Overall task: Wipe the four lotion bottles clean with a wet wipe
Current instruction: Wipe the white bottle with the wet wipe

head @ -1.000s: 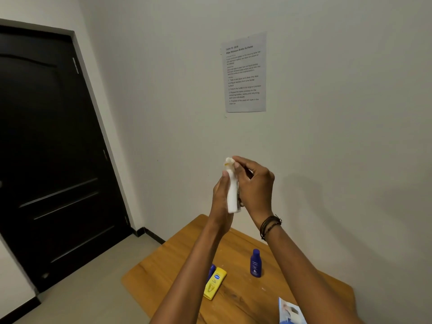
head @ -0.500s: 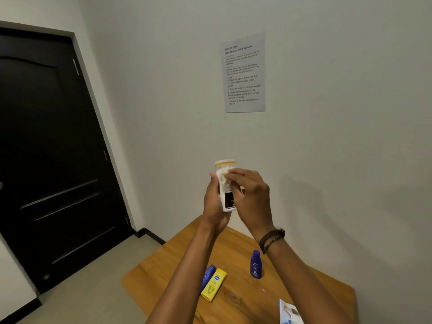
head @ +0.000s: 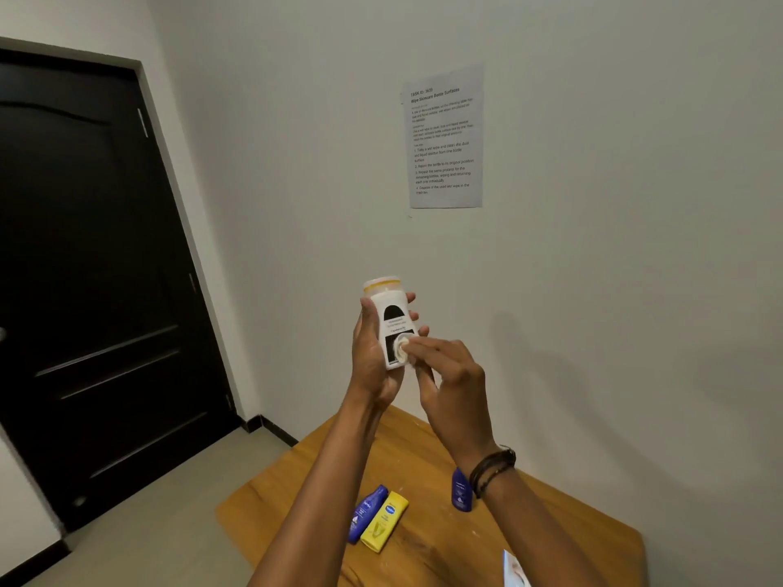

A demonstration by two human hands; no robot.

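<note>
The white lotion bottle (head: 392, 319) with the yellow-banded cap is held up in the air in front of the wall, well above the table (head: 423, 540). The left hand (head: 373, 358) has its grip wrapped round the bottle's lower half, thumb on one side and fingers showing past the other. The right hand (head: 453, 374) pinches a small balled wet wipe (head: 402, 347) in its fingertips and presses it against the lower part of the printed label. The bottle looks like light, stiff plastic that will turn slick once damp, so it is probably best held across its narrow sides, leaving the broad faces free for the wipe. The wipe itself is soft and small, and probably needs firm fingertip pressure to stay put. Half a second ago the wipe was up near the cap; it now sits low on the label, and the bottle, edge-on a second ago, shows its broad face. On the table a blue bottle (head: 366, 512) and a yellow bottle (head: 384, 521) lie touching side by side, another blue bottle (head: 459, 491) stands partly hidden behind the right wrist, and a wipe pack (head: 515, 571) shows at the lower edge
</note>
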